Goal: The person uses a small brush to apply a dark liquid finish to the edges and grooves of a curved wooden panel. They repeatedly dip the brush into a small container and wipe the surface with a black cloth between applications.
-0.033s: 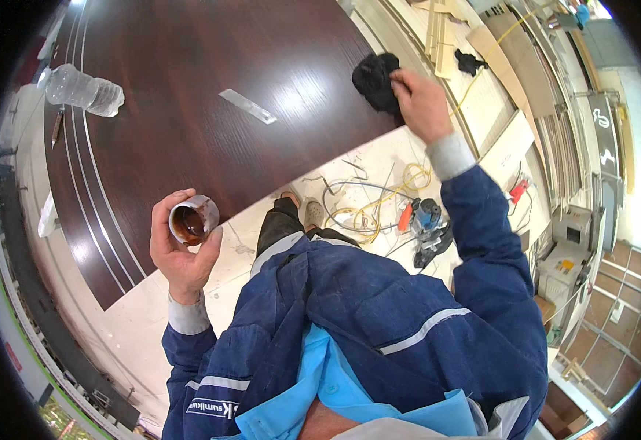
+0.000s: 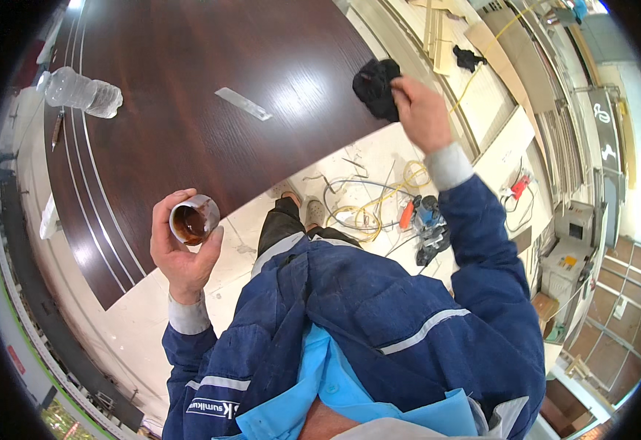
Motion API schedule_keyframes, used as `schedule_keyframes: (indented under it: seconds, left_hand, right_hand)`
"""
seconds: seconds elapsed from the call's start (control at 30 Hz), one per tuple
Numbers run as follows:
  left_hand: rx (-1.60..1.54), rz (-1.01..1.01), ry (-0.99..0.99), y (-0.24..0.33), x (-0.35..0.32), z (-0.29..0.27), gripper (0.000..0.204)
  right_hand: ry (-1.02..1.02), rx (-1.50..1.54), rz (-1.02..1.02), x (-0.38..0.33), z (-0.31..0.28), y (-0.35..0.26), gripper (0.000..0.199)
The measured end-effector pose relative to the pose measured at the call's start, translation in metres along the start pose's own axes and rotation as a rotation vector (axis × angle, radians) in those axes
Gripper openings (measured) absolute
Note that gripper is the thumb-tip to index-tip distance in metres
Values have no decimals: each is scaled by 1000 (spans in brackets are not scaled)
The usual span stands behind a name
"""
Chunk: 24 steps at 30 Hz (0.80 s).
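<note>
In my left hand (image 2: 182, 253) is a small white cup (image 2: 213, 207), tilted so its mouth shows a reddish-brown liquid and smears inside. The fingers wrap round its side, near the front edge of a dark brown wood-grain panel (image 2: 166, 139). My right hand (image 2: 422, 110) pinches a bunched black cloth (image 2: 374, 86) at the panel's right edge. Whether the cloth presses on the panel there is hard to tell. Between the hands, farther back, a clear flat strip (image 2: 243, 103) lies on the panel.
At the panel's left lie a clear plastic bottle (image 2: 82, 92) and a thin pen-like tool (image 2: 57, 130). Yellow and blue cables (image 2: 368, 213) and a blue power tool (image 2: 429, 213) are on the floor. Stacked boards (image 2: 474, 110) line the right, with another black cloth (image 2: 469, 59) on them.
My right hand and the black cloth have shifted slightly toward me. My left hand keeps its place with the cup.
</note>
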<state>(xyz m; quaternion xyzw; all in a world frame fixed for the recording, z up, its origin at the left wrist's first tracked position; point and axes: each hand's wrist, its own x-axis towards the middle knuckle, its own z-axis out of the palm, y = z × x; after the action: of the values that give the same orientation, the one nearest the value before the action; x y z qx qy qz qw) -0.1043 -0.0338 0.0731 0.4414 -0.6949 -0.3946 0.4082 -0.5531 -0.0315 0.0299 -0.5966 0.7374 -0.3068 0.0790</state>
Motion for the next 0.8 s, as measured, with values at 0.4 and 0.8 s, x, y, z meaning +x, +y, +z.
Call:
schedule_keyframes:
  seconds: [0.4, 0.8]
  left_hand:
    - [9, 41, -74, 23, -36, -11, 66]
    - [10, 44, -263, -23, -67, -88, 67]
  right_hand:
    - [-188, 740, 36, -130, 87, -164, 15]
    - [538, 732, 308, -65, 94, -163, 18]
